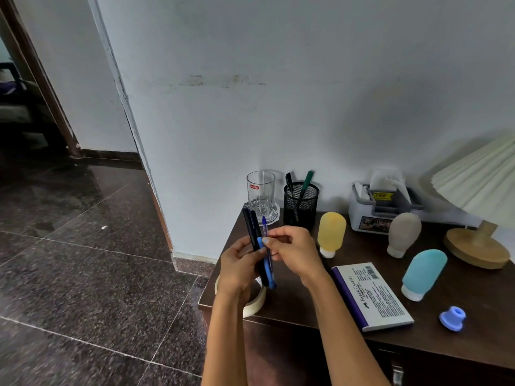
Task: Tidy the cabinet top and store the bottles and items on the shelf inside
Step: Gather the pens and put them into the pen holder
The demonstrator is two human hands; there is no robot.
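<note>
My left hand grips a bundle of pens, dark and blue, held upright above the cabinet's left corner. My right hand pinches one blue pen in the bundle. On the dark wooden cabinet top stand three squeeze bottles upside down on their caps: yellow, beige and light blue. A black mesh pen holder with two pens stands at the back. A roll of masking tape lies under my left wrist.
A clear glass on a saucer stands at the back left corner. A white-and-purple Faber-Castell box and a small blue cap lie near the front. A grey organiser box and a lamp stand on the right. Dark floor lies left.
</note>
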